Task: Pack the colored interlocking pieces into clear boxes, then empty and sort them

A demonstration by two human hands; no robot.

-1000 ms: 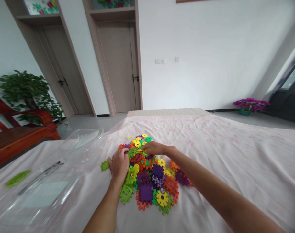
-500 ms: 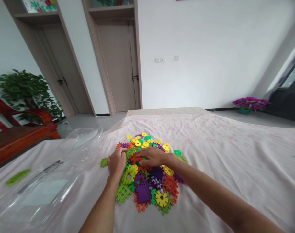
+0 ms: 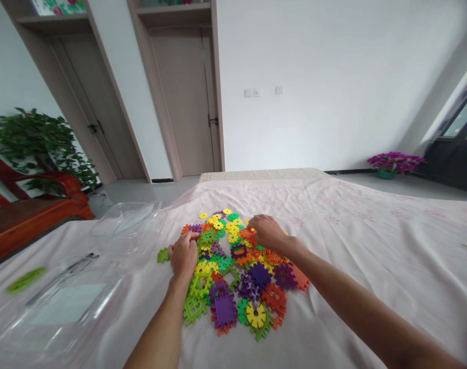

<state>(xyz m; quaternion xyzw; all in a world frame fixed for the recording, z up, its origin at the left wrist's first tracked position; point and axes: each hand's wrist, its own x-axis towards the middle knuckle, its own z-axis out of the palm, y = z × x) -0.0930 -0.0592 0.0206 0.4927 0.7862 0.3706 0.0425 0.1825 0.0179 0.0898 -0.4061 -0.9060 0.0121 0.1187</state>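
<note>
A pile of plastic interlocking building pieces in several colours lies on the cloth in front of me. My left hand [image 3: 184, 254] rests at the pile's left side, fingers extended and slightly bent. Just beyond its fingertips sits a green square lattice piece [image 3: 207, 237]. My right hand [image 3: 267, 231] is at the far right of the pile, its fingers curled down on an orange piece [image 3: 247, 235]; the fingertips are partly hidden. Closer to me lie a purple square piece [image 3: 224, 309], a yellow slotted disc [image 3: 256, 314] and an orange square piece [image 3: 275, 299].
On the left are a clear plastic container [image 3: 127, 225] and a clear lid or tray [image 3: 64, 307]. A single green piece [image 3: 26, 280] lies apart there. The pale cloth [image 3: 371, 246] is wrinkled. Beyond its left edge stands a red wooden chair [image 3: 37, 215].
My right hand has moved from the pile's middle to its far right side, and pieces there are spread out, showing more purple and orange ones. My left hand has hardly moved.
</note>
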